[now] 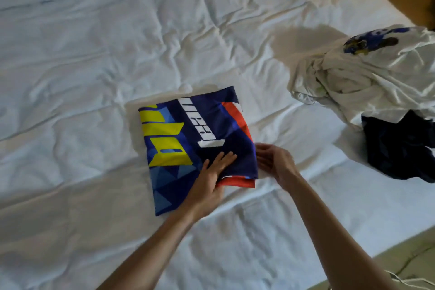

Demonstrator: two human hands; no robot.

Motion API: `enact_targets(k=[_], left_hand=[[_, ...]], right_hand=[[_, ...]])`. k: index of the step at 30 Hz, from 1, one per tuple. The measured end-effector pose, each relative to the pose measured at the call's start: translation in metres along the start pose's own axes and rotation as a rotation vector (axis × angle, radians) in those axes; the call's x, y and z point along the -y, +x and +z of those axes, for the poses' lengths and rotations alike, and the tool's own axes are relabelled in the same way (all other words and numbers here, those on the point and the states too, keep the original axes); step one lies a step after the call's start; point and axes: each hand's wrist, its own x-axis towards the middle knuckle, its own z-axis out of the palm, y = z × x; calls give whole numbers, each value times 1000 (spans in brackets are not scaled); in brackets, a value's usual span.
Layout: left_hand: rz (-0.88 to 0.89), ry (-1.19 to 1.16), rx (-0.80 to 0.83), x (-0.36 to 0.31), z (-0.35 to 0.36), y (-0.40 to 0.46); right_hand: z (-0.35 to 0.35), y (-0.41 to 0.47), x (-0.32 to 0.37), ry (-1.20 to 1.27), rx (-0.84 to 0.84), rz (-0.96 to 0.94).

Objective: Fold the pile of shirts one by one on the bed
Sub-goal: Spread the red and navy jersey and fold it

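Bed (94, 54): white quilted cover, wrinkled, fills most of the head view.

Unfolded pile (376, 92) sits at the right edge of the bed, well apart from the hands: a white shirt with blue print (367, 59) on top, a dark navy garment (400, 148) under and in front of it. At least 2 items left; can't tell if more are buried.

Folded jersey (195, 143): blue, with yellow and white lettering and red-orange trim, a rough rectangle lying flat mid-bed.

Left hand (211, 176): fingers straight, palm flat, pressing on the jersey's near right corner. Holding nothing, just pinning.

Right hand (275, 162): just beside the jersey's right edge, fingers loosely curved toward the hem. Looks like it touches or tucks the edge; can't tell if it actually pinches fabric.

Risks, as I judge them:
- The red under-layer sticks out at the near right corner, so the layers are misaligned. Lifting the left palm before that edge is squared likely lets the slick fabric spring open.
- Dragging the jersey over the wrinkled cover could shear the layers apart.
- Reaching for the pile from here means crossing over the folded piece; a forearm could catch it.
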Motion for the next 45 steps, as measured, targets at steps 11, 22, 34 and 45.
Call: enact_targets(k=[11, 22, 34, 45], left_hand=[[-238, -737, -139, -56, -47, -53], [-284, -1448, -314, -34, -140, -132], [-546, -1317, -690, 97, -193, -124], [-552, -581, -880, 170, -175, -121]], right_hand=[[29, 71, 36, -1533, 165, -1304], [69, -63, 129, -938, 758, -641], [187, -22, 40, -607, 378, -96], [180, -17, -36, -896, -79, -533]])
